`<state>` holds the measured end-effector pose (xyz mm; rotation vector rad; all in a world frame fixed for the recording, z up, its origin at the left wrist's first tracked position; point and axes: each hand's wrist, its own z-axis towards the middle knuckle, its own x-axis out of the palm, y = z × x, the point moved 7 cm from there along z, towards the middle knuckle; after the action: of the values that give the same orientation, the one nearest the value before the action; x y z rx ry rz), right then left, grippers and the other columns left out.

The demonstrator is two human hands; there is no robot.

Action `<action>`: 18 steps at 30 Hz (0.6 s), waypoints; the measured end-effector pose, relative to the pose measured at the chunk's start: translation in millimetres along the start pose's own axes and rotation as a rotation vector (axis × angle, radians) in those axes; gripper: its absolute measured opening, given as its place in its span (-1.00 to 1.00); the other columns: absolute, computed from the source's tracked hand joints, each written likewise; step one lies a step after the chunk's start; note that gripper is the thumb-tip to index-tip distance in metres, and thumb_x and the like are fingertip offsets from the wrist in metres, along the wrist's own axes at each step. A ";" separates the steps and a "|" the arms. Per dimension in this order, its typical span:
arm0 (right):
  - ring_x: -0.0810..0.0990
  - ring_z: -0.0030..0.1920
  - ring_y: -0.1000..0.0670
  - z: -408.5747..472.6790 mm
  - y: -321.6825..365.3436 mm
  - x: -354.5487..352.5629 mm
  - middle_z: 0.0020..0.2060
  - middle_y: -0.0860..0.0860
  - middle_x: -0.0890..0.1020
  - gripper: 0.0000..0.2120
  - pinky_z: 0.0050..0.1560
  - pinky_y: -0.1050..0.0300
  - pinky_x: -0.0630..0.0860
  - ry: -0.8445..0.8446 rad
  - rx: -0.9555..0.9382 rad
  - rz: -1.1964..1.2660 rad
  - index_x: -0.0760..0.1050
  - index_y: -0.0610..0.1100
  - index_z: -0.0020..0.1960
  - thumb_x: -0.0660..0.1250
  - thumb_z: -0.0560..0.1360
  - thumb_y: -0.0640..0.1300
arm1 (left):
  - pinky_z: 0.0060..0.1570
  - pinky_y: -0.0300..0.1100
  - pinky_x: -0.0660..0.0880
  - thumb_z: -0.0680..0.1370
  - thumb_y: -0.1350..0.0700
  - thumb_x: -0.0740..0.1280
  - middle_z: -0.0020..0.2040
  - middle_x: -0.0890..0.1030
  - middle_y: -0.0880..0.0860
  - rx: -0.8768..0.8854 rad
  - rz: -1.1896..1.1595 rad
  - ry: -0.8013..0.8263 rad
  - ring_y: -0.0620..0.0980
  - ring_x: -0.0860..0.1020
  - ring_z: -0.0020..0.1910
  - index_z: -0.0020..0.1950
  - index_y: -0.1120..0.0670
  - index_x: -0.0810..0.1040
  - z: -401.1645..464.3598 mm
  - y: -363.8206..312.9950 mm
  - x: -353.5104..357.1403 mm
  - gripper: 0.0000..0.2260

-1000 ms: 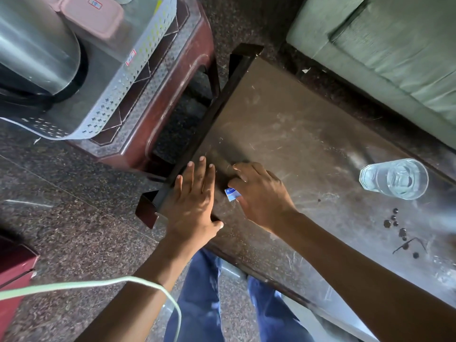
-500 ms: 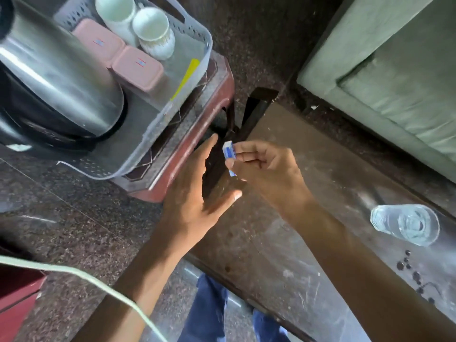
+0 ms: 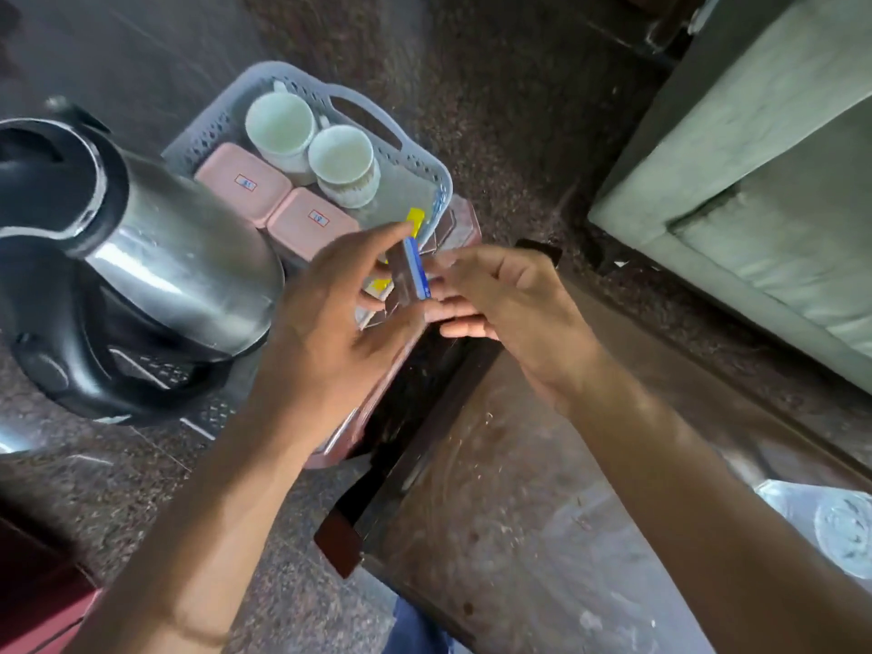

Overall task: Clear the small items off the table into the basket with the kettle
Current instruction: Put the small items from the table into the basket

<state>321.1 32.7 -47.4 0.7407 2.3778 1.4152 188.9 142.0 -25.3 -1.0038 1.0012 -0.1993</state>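
A small blue-and-white packet (image 3: pixel 417 270) hangs over the near right corner of the grey perforated basket (image 3: pixel 427 155). My left hand (image 3: pixel 330 323) grips it between index finger and curled fingers. My right hand (image 3: pixel 512 299) is just right of it, fingers loosely spread, fingertips at the packet's edge. The steel kettle (image 3: pixel 165 257) on its black base fills the basket's left side. The dark wooden table (image 3: pixel 519 512) lies below and to the right of both hands.
The basket also holds two white cups (image 3: pixel 283 125), two pink lidded boxes (image 3: pixel 243 184) and a yellow sachet (image 3: pixel 415 216). It rests on a red stool (image 3: pixel 330 457). A water glass (image 3: pixel 844 526) stands on the table's right; a green sofa (image 3: pixel 755 181) runs behind.
The packet was picked off the table by my right hand, lifted left toward the basket, and now sits in my left hand's fingers. Both hands moved up and left over the basket.
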 end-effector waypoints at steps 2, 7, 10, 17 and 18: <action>0.77 0.07 0.06 18.0 12.7 -11.5 0.02 0.08 0.80 -0.86 0.30 -0.02 0.66 -0.167 -0.102 -0.291 0.71 0.05 0.14 0.41 0.63 -0.02 | 0.04 -0.02 0.72 0.56 0.09 0.63 0.26 0.71 0.04 -0.060 0.108 -0.006 -0.04 0.69 0.06 0.54 0.07 0.58 20.2 9.4 -2.9 -0.43; 0.48 0.51 -0.09 59.3 36.9 -2.7 0.49 -0.04 0.55 -0.38 0.57 0.09 0.33 -0.119 -0.383 -1.126 0.41 -0.10 0.57 0.45 0.58 0.08 | 0.35 0.07 0.58 0.52 0.18 0.60 0.39 0.65 0.08 -0.114 0.381 0.042 0.17 0.66 0.29 0.53 0.03 0.58 69.9 23.9 3.7 -0.42; 0.11 0.71 -0.12 79.4 29.6 -0.6 0.72 -0.03 0.14 -0.14 0.71 -0.01 0.11 -0.015 -0.323 -1.213 0.11 -0.12 0.72 0.41 0.59 0.16 | 0.32 0.07 0.54 0.50 0.23 0.58 0.39 0.65 0.09 -0.112 0.493 0.083 0.20 0.64 0.32 0.51 0.03 0.60 89.5 30.0 12.5 -0.43; -0.12 0.75 -0.06 95.8 26.7 0.6 0.74 0.11 -0.11 0.00 0.71 -0.15 0.12 0.081 -0.287 -1.332 -0.13 -0.04 0.75 0.25 0.52 0.33 | 0.14 0.12 0.63 0.48 0.26 0.56 0.26 0.73 0.14 -0.129 0.715 0.119 0.28 0.66 0.30 0.41 -0.02 0.68 97.0 33.9 20.1 -0.50; -0.12 0.75 -0.06 96.1 27.7 1.2 0.75 0.11 -0.10 0.00 0.71 -0.15 0.12 0.081 -0.285 -1.335 -0.14 -0.04 0.75 0.22 0.50 0.34 | 0.03 0.15 0.65 0.43 0.28 0.59 0.13 0.72 0.20 -0.147 0.730 0.112 0.33 0.67 0.21 0.33 0.01 0.72 97.6 33.4 21.4 -0.52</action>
<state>374.0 114.7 -69.5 -0.8684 1.8513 1.0365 267.3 208.3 -49.2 -0.7048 1.4354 0.4309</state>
